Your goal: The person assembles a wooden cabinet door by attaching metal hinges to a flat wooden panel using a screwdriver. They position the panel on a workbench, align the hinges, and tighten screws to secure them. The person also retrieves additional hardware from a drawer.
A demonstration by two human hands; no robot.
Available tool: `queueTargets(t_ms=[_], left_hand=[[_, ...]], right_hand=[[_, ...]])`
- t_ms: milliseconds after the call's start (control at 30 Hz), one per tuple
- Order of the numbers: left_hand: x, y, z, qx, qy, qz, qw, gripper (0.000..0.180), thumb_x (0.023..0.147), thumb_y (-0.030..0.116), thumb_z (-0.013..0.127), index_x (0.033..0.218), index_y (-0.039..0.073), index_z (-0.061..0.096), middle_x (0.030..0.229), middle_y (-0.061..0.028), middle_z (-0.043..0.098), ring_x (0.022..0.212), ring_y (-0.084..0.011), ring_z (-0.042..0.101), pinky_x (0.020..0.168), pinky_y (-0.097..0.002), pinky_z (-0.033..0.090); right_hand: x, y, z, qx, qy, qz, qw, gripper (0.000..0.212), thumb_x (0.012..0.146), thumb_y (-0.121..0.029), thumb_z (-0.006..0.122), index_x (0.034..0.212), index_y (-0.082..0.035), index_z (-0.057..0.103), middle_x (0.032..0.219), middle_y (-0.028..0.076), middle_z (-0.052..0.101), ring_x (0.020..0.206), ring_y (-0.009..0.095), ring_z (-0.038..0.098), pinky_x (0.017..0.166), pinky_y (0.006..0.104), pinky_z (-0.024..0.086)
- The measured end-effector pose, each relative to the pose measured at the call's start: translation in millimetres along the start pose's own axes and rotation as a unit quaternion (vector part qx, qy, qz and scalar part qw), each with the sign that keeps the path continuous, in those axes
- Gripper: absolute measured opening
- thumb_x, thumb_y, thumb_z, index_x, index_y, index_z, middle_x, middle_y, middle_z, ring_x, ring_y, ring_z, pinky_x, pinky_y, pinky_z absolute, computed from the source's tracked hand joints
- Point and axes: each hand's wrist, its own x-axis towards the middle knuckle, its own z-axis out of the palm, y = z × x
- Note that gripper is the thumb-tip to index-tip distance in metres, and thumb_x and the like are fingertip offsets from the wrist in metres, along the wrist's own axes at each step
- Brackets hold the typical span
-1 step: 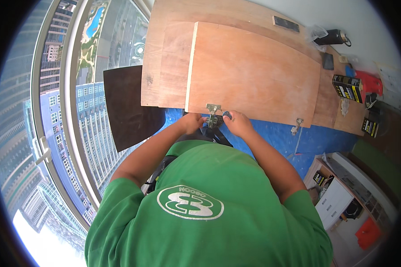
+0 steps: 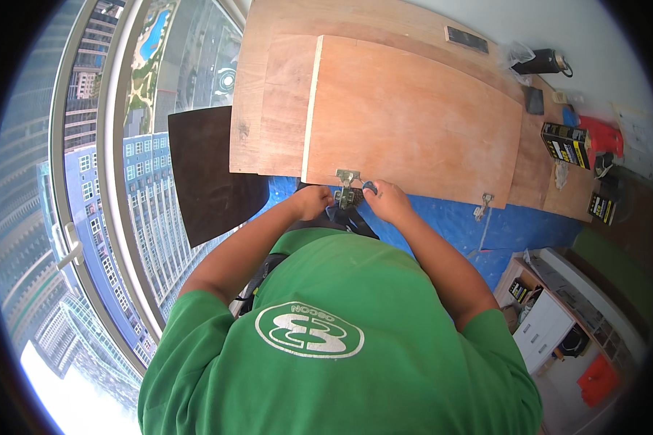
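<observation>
A metal cabinet hinge (image 2: 347, 190) is attached at the near edge of a flat plywood panel (image 2: 413, 116), with its arm hanging over the edge. Just left of that hinge is my left hand (image 2: 313, 202), its fingers pinched together; whatever they may hold is hidden. On the right side my right hand (image 2: 390, 201) grips a dark, round-ended object (image 2: 370, 188) beside the hinge. Most of that object is covered by the fingers, so its kind is unclear. A second metal hinge (image 2: 484, 206) hangs from the same edge, farther right.
Beneath the panel lies a larger wooden worktop (image 2: 283, 109). A dark sheet (image 2: 214, 174) juts out by the window at left. Blue sheeting (image 2: 442, 225) covers the floor. A black bottle (image 2: 544, 61), a box (image 2: 567, 143) and a white drawer cabinet (image 2: 548, 330) stand to the right.
</observation>
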Motion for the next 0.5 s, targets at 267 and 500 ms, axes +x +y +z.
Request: queueTargets(t_ms=[267,500], left_hand=[[-9.0,14.0,-9.6,-0.010,0.041,0.001,0.999,0.019,0.079,0.019,0.077,0.083,0.005,0.064,0.084,-0.0113,0.068,0.074,-0.0237,0.064,0.069,-0.0365,0.051],[-8.4,30.6,-18.5,-0.044,0.092,0.013,0.995,0.021,0.078,0.018,0.077,0.080,0.005,0.061,0.088,-0.0162,0.066,0.084,-0.0332,0.065,0.075,-0.0415,0.051]], right_hand=[[14.0,-0.6,4.6,-0.002,0.017,-0.015,1.000,0.041,0.092,-0.036,0.059,0.103,0.002,0.066,0.100,0.027,0.069,0.097,0.044,0.066,0.086,0.0517,0.052],[18.1,-2.6,3.6,-0.016,0.011,-0.015,1.000,0.035,0.092,-0.037,0.057,0.098,-0.004,0.067,0.095,0.022,0.070,0.094,0.042,0.066,0.082,0.0512,0.051]])
